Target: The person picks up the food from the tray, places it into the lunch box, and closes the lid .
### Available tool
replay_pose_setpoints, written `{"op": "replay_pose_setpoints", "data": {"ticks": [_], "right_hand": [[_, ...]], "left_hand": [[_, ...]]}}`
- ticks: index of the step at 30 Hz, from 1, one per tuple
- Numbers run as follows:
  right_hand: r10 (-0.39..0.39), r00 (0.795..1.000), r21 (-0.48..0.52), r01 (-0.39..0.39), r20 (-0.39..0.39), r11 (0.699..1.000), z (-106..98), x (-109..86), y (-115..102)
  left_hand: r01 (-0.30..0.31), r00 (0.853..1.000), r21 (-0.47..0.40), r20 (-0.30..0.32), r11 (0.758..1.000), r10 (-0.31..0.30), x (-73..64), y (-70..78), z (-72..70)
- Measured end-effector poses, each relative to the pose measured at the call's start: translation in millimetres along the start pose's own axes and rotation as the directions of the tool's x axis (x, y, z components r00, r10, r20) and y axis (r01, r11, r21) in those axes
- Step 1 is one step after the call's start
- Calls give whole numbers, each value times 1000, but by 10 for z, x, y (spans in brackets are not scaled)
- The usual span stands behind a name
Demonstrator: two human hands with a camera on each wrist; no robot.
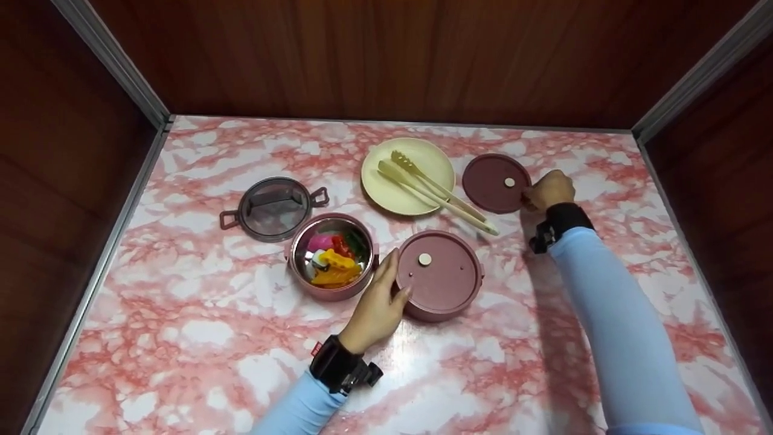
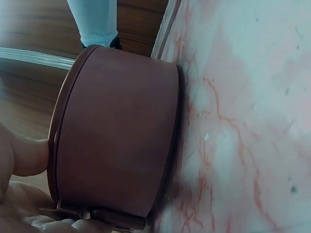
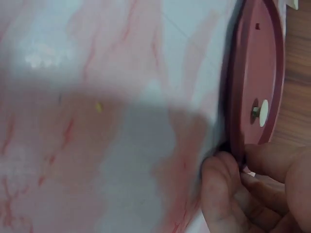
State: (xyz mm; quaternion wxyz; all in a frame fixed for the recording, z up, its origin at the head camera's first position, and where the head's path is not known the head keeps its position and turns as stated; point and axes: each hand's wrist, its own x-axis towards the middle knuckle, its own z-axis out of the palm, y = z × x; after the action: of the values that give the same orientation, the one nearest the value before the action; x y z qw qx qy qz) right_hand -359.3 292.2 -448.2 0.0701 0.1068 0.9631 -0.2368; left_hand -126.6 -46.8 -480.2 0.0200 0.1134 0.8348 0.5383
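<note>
In the head view my left hand (image 1: pixel 377 308) holds the left side of a dusty-red lidded pot (image 1: pixel 441 284). The left wrist view has the thumb (image 2: pixel 31 156) on the edge of the pot's lid and the other fingers at its side handle. At the back right, my right hand (image 1: pixel 551 190) pinches the rim of a flat maroon lid (image 1: pixel 492 184) with a pale knob. Close up in the right wrist view, thumb and curled fingers grip that lid (image 3: pixel 257 73) at its edge, low over the table.
Left of the lidded pot stands an open pot (image 1: pixel 332 293) with colourful pieces inside. A glass lid (image 1: pixel 272 208) with two side handles lies behind it. A cream plate (image 1: pixel 386 196) carries tongs (image 1: pixel 447 202). Wooden walls (image 1: pixel 386 60) enclose the marbled table (image 1: pixel 211 362).
</note>
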Motion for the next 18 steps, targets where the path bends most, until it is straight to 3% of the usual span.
{"op": "replay_pose_setpoints", "data": {"ticks": [3, 7, 12, 14, 18], "right_hand": [[33, 999, 37, -34, 25, 999, -55, -54, 58], [70, 995, 210, -83, 66, 974, -131, -180, 170], [108, 992, 485, -129, 72, 865, -236, -401, 245], [117, 992, 560, -123, 46, 819, -276, -521, 237], [127, 989, 644, -52, -71, 764, -303, -835, 163]], "left_hand": [[-4, 1000, 5, -4, 1000, 4, -4, 15, 6], [0, 1000, 22, 3, 1000, 0, -7, 22, 11], [32, 998, 79, 42, 996, -36, 5, 54, -29], [48, 997, 100, 60, 994, -55, 9, 77, -62], [48, 995, 145, 84, 988, -60, -5, 181, -156]]}}
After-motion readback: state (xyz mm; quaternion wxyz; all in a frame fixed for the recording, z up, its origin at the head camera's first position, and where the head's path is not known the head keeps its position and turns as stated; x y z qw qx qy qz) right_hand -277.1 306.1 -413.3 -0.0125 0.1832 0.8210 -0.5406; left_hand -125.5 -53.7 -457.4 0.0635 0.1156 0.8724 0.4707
